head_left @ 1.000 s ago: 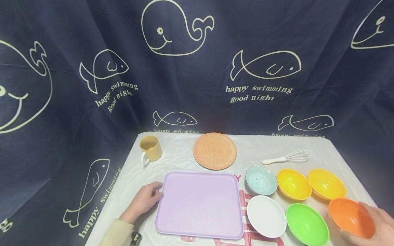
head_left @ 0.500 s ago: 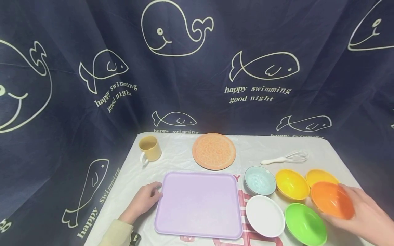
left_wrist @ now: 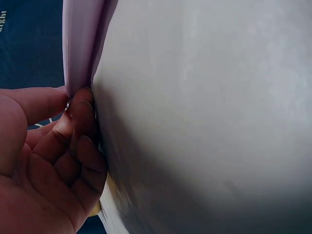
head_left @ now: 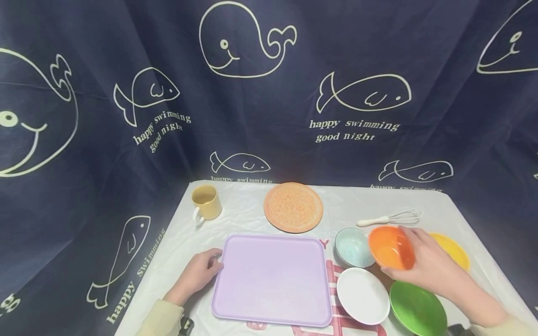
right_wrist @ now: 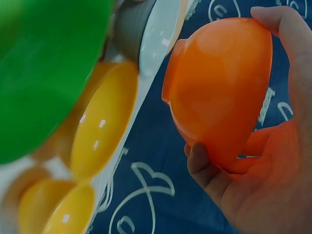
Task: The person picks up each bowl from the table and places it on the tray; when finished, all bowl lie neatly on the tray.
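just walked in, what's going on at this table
A person is handling dishes with both hands. The right hand holds an orange bowl up off the table, while the left hand pinches the edge of a purple tray. To the right of the tray sit a light blue bowl, a white dish, a green bowl and two yellow bowls. Farther back are a yellow mug, a round orange board and a whisk.
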Demonstrator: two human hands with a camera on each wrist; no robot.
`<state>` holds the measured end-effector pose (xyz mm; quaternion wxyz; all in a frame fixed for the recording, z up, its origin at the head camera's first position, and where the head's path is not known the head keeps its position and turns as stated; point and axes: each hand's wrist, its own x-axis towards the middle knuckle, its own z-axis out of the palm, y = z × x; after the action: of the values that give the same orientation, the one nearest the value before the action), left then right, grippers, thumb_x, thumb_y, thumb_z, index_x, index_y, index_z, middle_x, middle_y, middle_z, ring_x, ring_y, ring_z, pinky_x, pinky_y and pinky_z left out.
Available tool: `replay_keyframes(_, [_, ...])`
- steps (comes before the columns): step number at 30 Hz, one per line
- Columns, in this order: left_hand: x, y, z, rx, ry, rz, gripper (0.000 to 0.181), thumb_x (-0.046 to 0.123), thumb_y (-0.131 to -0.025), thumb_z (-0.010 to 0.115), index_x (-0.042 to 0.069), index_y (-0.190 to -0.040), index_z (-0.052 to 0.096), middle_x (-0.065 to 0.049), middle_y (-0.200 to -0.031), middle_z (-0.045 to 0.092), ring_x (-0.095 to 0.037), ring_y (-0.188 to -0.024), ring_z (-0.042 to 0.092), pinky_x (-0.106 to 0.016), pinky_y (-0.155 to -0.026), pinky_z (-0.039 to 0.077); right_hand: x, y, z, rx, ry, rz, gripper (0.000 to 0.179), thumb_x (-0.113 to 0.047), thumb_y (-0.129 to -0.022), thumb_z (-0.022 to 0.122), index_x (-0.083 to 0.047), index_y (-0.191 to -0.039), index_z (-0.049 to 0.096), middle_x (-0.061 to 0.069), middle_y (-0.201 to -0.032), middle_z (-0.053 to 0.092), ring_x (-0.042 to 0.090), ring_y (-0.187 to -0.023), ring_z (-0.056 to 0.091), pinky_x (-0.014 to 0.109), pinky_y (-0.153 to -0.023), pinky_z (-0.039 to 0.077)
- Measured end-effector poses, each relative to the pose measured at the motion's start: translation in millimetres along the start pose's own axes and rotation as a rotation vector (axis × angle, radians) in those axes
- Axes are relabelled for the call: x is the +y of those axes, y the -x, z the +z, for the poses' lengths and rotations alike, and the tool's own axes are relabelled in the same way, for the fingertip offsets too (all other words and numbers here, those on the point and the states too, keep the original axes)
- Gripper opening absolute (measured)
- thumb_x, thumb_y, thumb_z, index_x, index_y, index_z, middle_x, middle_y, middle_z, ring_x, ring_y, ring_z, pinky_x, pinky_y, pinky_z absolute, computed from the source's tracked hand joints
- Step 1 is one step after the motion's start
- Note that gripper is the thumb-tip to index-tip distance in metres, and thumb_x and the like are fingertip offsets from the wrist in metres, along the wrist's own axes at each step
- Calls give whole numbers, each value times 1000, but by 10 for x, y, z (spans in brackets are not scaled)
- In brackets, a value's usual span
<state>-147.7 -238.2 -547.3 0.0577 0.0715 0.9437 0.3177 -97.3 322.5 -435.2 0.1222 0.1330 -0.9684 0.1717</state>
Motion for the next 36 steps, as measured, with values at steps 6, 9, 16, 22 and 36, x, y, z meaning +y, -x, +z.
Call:
replay_keyframes(6, [-25, 6, 6, 12, 2, 3, 37, 16, -97, 73, 3, -131, 68, 10, -65, 54, -9, -56, 49, -29, -59, 45, -264, -266, 135, -75, -24, -14, 115, -59, -67, 93, 13, -144, 46, 35, -135, 52, 54, -116, 55, 72, -87, 48])
replay_keyframes(9, [-39, 3, 13, 11, 2, 6, 38, 16, -97, 73, 3, -132, 68, 10, -65, 54, -9, -56, 49, -29, -60, 45, -372, -374, 199, -97, -30, -30, 115, -61, -69, 91, 12, -144, 45, 33, -133, 55, 51, -115, 57, 70, -89, 50])
replay_keyframes(16, [-64, 9, 21, 28, 10, 26, 37, 16, -97, 73, 3, -131, 69, 11, -64, 53, -8, -55, 48, -29, -60, 45, -649, -616, 342, -124, -62, -64, 112, -60, -70, 89, 11, -146, 46, 29, -134, 56, 45, -116, 59, 65, -93, 51])
replay_keyframes(22, [-72, 15, 10, 43, 18, 52, 36, 14, -96, 73, 3, -129, 69, 11, -64, 52, -7, -56, 46, -29, -62, 45, -905, -826, 539, -120, -98, -129, 109, -54, -69, 90, 12, -144, 47, 24, -133, 57, 40, -117, 59, 59, -98, 50])
replay_keyframes(36, [-77, 13, 3, 47, 21, 52, 36, 14, -96, 72, 3, -130, 69, 11, -65, 51, -7, -57, 46, -30, -66, 46, -1595, -1261, 1018, -195, -131, -216, 113, -57, -65, 88, 12, -145, 47, 25, -136, 55, 38, -123, 56, 50, -106, 47])
